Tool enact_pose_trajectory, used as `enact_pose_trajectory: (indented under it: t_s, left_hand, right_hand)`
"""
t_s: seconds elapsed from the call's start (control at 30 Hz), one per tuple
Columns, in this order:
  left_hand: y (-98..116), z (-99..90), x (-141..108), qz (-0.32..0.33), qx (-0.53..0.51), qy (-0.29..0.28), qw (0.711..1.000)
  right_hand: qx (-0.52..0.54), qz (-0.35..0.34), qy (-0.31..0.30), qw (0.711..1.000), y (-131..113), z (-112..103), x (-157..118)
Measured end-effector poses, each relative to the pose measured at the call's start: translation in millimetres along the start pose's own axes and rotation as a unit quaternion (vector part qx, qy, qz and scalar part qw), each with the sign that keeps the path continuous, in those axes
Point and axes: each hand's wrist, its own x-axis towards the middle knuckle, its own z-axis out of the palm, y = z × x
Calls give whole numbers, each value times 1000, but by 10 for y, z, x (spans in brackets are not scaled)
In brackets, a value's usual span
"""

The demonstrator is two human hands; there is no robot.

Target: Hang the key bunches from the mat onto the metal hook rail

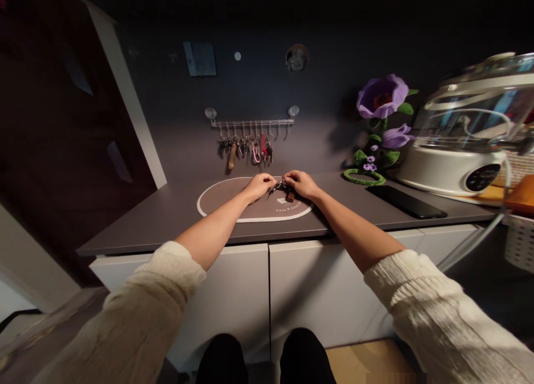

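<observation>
Both my hands meet over an oval mat (221,199) on the dark countertop. Between them hangs a small bunch of keys (273,192) on a ring, with a brown tag (291,196) at its right side. My left hand (261,187) pinches the keys from the left, fingertips closed. My right hand (301,183) grips the ring from the right, its fingers closed as well. The exact contact at the fingertips is too small to make out. On the wall behind, a clear hook rack (252,122) carries several hanging keys and key rings, one with a brown fob (232,156).
At right stand a purple flower ornament (382,97) with a green base ring, a black phone (406,201) lying flat, and a white appliance (448,170) with a clear upper part. White cabinet doors (233,295) are below the countertop (137,222). A white perforated basket (519,242) hangs far right.
</observation>
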Motion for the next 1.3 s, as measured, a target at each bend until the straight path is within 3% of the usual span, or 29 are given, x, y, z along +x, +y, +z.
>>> enact_pose_trajectory:
  t_s: [0.37,0.73,1.3]
  left_hand:
    - [61,-6,27,-83,-195,18,977]
    - [98,-57,41,-80,-319,27,944]
    - [163,-72,11,-93,-318,40,943]
  right_hand:
    - [5,-41,-44,998,10,4,9]
    - [126,-18,-74,989,-14,18,24]
    - [251,54,-60,964,-239,-36,-94]
